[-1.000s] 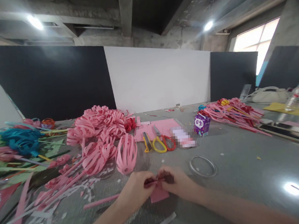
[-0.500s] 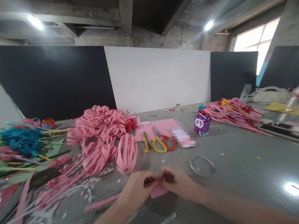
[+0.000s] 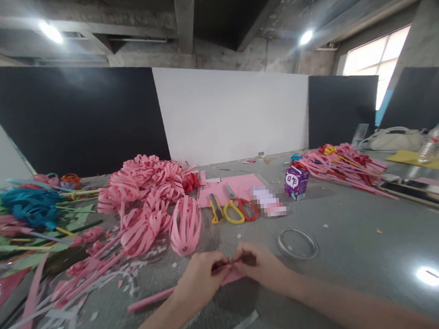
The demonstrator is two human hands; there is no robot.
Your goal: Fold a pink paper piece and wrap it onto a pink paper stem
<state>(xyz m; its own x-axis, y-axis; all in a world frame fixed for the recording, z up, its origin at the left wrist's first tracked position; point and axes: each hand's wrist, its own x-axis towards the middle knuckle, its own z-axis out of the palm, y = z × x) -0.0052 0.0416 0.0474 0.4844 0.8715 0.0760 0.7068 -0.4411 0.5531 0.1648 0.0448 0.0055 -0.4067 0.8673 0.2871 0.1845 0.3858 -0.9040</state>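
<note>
My left hand (image 3: 202,278) and my right hand (image 3: 264,270) meet over the table, thumbs and fingertips pinched together. Between them they grip a small piece of pink paper (image 3: 233,276), most of it covered by the fingers. A thin pink stick (image 3: 150,298) shows to the left of my left wrist; whether it runs on into the fingers is hidden. Just beyond my left hand lies a lantern-shaped bundle of pink paper strips (image 3: 185,225). A roll of clear tape (image 3: 297,243) lies flat to the right of my right hand.
Ahead lie a utility knife (image 3: 216,209), yellow scissors (image 3: 234,211) and red scissors (image 3: 248,209) by pink sheets (image 3: 240,184). A purple carton (image 3: 297,182) stands to their right. Pink paper flowers (image 3: 145,183) pile up at left; more stems (image 3: 349,167) lie at right.
Less of the pink paper's flap hangs below my fingers now. The pink stick has shifted slightly to the right. Both hands keep nearly the same place.
</note>
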